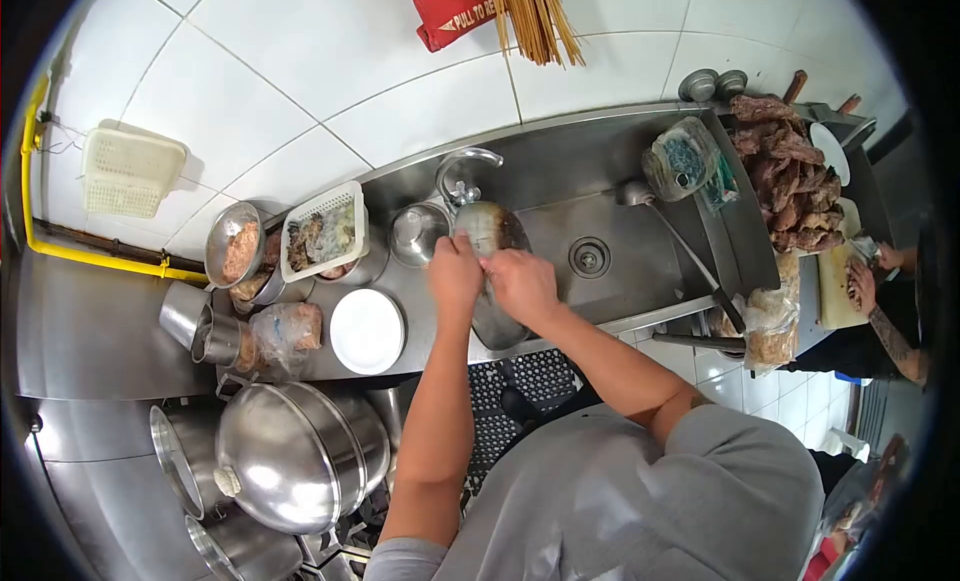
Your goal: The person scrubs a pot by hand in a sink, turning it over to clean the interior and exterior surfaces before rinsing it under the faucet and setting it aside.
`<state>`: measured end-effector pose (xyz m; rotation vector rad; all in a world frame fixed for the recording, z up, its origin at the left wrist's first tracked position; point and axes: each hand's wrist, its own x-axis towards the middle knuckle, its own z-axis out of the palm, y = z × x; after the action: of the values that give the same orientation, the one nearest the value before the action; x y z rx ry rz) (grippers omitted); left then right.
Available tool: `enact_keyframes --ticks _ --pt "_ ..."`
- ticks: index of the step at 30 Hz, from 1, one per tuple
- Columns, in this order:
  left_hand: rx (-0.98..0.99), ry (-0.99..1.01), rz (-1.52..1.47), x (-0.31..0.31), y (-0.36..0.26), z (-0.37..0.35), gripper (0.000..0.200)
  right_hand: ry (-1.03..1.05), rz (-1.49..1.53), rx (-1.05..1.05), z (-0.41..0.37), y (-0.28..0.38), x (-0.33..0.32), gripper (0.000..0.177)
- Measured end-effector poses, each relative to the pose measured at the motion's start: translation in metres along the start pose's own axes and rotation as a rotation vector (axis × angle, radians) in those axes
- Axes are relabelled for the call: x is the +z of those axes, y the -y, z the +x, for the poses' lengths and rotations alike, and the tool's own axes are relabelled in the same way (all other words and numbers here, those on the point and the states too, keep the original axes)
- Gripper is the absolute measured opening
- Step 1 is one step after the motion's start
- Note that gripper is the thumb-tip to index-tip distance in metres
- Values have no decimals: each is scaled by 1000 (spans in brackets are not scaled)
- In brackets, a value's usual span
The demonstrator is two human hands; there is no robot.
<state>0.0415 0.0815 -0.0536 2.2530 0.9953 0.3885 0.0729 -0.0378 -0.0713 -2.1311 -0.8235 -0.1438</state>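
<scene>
Both my hands are together over the left end of the steel sink point(550, 221), just in front of the curved faucet point(470, 159). My left hand point(455, 273) has its fingers bent at the near left side of a rounded, brown-stained metal item point(490, 229). Beside it, my right hand point(520, 283) is closed, its fingertips close to those of my left hand. What either hand grips is hidden by the fingers. A small steel bowl point(420, 233) sits left of the faucet, and a stack of white plates point(367, 331) lies nearer on the counter.
White basket point(325, 231) and bowl of minced food point(238, 243) at left; large steel pot point(300, 456) below. A ladle point(685, 241) crosses the sink's right part. Container point(685, 159) and meat pile point(790, 176) stand right; a tattooed co-worker's arm point(885, 326) is beyond.
</scene>
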Motion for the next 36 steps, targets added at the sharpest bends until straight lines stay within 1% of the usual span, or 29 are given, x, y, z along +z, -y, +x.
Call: enact_keyframes --ticks 1,2,4,5,7,8,9,11,16,18,19,21,22,24,25,27,28,29,31,32,33,35,36 --pt "-5 -2 -1 2 2 1 45 -14 21 24 -2 -1 -2 30" --pt "16 -17 0 3 4 3 45 -9 26 26 10 -4 1 30" --pt "33 -27 4 3 8 -3 45 195 -117 268 58 -10 -8 39" --pt "22 -19 -12 0 5 -2 46 184 -118 268 71 -20 -7 39" --pt "25 -13 -27 -2 1 2 47 271 -15 276 88 -31 -4 48" --pt "38 -21 2 0 0 3 47 294 36 277 85 -35 -1 49" --pt "42 -24 34 -1 -1 -1 47 298 35 280 78 -31 -2 49" --pt "24 -8 7 1 -3 -4 48 247 90 309 65 -23 -6 49" --pt "8 -3 12 1 -2 -2 48 193 156 271 55 -16 -11 49" --pt "23 -5 32 2 -3 -2 47 150 323 311 50 -24 -14 44" --pt "20 -7 27 2 -3 -2 47 153 318 307 46 -32 -15 44" --pt "17 0 21 1 -2 -3 47 162 958 929 35 -50 -16 37" --pt "13 -9 14 -1 -3 -4 47 170 953 920 26 -66 -18 37" --pt "-5 10 22 -3 -5 -4 47 335 1320 1039 10 -91 -26 26" --pt "-11 1 15 -3 -4 -5 47 345 1312 1032 5 -82 -31 26" --pt "-13 9 12 -2 -3 -4 45 275 1197 964 -1 -61 -48 19" --pt "-12 1 3 -1 -1 -3 45 271 1161 964 -2 -51 -54 17" --pt "7 -12 -40 1 2 -2 45 270 1156 957 -1 -44 -50 17" --pt "28 -19 -84 2 4 -4 44 208 863 651 -2 -32 -34 23" --pt "11 -1 -121 2 4 -6 45 100 568 388 -3 -36 -18 28" --pt "-7 17 -157 3 5 -8 46 95 567 392 0 -26 -14 28" --pt "16 5 -169 3 3 -21 47 -40 242 382 7 -6 -10 33" --pt "36 -12 -186 4 2 -24 48 -32 248 371 10 -7 -8 32"
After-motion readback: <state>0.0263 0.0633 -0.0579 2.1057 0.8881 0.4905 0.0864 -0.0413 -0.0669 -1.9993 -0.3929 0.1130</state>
